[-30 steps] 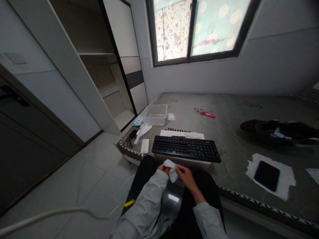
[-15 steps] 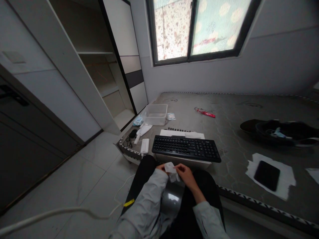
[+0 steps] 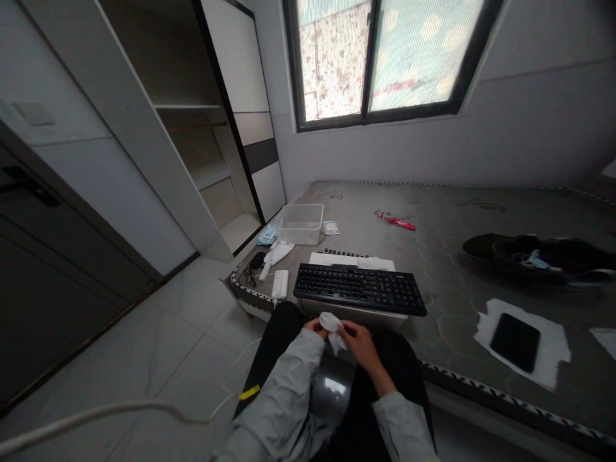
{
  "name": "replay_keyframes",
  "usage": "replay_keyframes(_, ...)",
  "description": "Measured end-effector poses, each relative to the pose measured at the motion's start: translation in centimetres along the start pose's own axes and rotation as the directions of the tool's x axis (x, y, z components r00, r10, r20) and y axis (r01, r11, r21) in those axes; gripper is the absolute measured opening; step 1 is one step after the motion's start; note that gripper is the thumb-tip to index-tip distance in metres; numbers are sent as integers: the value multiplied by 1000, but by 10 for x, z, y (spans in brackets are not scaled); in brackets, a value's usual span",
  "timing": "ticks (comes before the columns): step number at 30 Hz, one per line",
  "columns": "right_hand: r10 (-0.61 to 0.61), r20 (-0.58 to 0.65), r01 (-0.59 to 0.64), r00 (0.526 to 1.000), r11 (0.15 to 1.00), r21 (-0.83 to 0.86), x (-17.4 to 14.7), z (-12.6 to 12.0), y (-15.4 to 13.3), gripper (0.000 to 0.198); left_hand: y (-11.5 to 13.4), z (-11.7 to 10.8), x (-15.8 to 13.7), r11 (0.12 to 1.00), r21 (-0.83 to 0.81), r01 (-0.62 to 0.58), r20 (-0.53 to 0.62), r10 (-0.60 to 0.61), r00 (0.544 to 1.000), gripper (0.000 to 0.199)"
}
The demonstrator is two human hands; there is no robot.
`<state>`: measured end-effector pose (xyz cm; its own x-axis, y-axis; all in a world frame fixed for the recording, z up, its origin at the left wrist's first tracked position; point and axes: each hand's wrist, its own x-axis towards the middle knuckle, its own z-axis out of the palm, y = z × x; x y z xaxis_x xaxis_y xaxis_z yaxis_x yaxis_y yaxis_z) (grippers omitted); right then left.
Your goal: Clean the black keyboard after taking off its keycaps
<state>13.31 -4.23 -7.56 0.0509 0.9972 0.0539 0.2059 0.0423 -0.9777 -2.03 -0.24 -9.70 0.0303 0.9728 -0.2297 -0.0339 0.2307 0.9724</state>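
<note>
The grey mattress [image 3: 433, 215] fills most of the view's right half, cut off at the right edge. The wardrobe [image 3: 262, 70] is cropped at the top, its inside dim. A dark bag-like thing [image 3: 474, 246] runs towards the right edge, its contents hard to make out. The black keyboard [image 3: 359, 287] lies just beyond the person's knees. A shiny grey object [image 3: 331, 391] sits in the lap, partly hidden by a sleeve; what it is cannot be told. The right hand [image 3: 362, 346] has curled fingers pinching a crumpled white tissue [image 3: 331, 321] above the lap. The left hand [image 3: 314, 325] touches its other side, mostly hidden; how far it is closed cannot be told.
</note>
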Motion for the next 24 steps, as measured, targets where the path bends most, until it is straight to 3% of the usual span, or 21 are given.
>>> replay_keyframes(4,36,-65,-38,997,999,-29,1,-3,3,57,-5,1,1,1000,2,-3,64,3,998,34)
replay_keyframes(13,135,-72,-124,988,983,138,9,1,24,52,-13,3,-1,996,-9,-85,191,85,978,58)
replay_keyframes(24,120,-8,-121,993,992,-22,3,3,10,51,-12,2,-1,1000,-12,-26,90,27,996,49)
